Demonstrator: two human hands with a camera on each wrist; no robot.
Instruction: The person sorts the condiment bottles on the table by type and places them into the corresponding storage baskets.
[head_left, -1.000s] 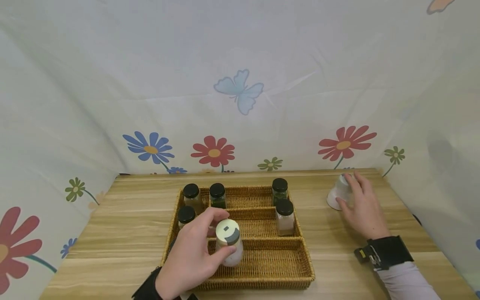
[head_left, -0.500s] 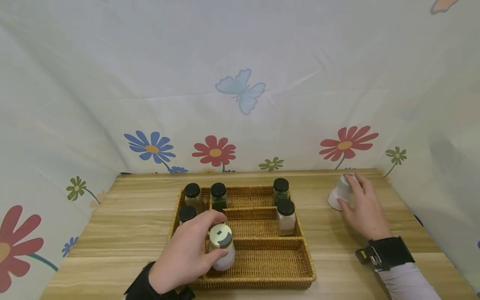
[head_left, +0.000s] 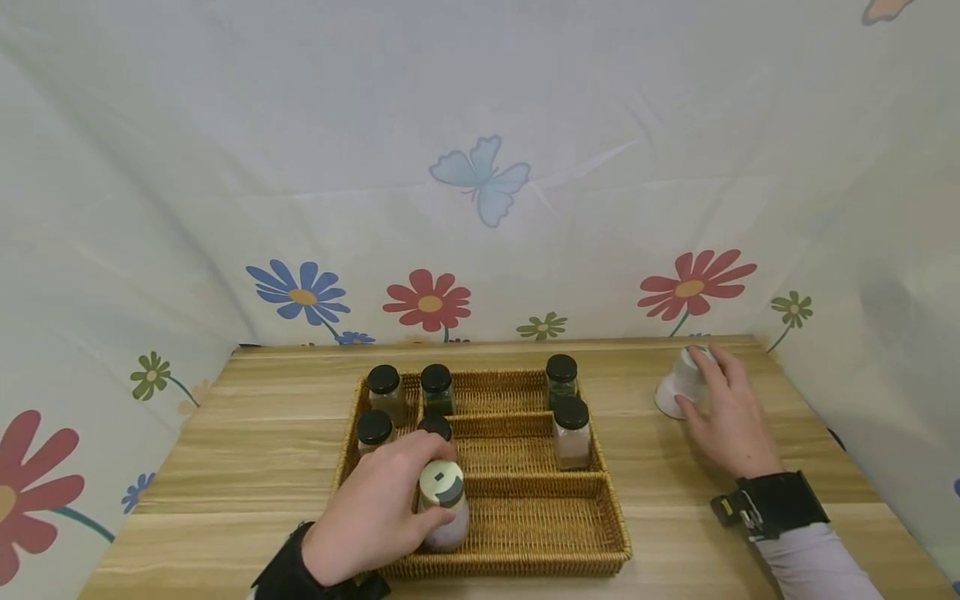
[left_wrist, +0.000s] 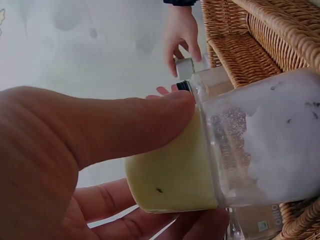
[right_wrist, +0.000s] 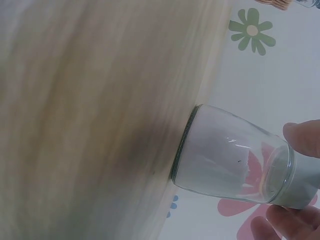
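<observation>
My left hand [head_left: 375, 510] grips a jar of white powder [head_left: 447, 527] by its pale yellow lid, thumb on one side and fingers on the other. The jar stands upright in the front compartment of a wicker tray [head_left: 517, 568], toward its left part. In the left wrist view the powder [left_wrist: 282, 140] fills much of the clear glass, with the wicker close by. Far to the right, my right hand [head_left: 733, 421] holds the whitish lid of another glass jar [right_wrist: 225, 155] between thumb and fingers. That jar's base is on the wooden table, and it contains white powder.
Black-lidded spice jars occupy the tray's back and middle compartments: several at the left, including a green-filled jar [head_left: 437, 392], and a pale-filled jar [head_left: 572, 437] at the right. A flowered cloth [head_left: 480, 275] rises behind the wooden table [head_left: 247, 458].
My left hand has moved left and lowered the yellow-lidded jar into the front compartment. A black-lidded jar behind it now shows. The right hand stays on its jar.
</observation>
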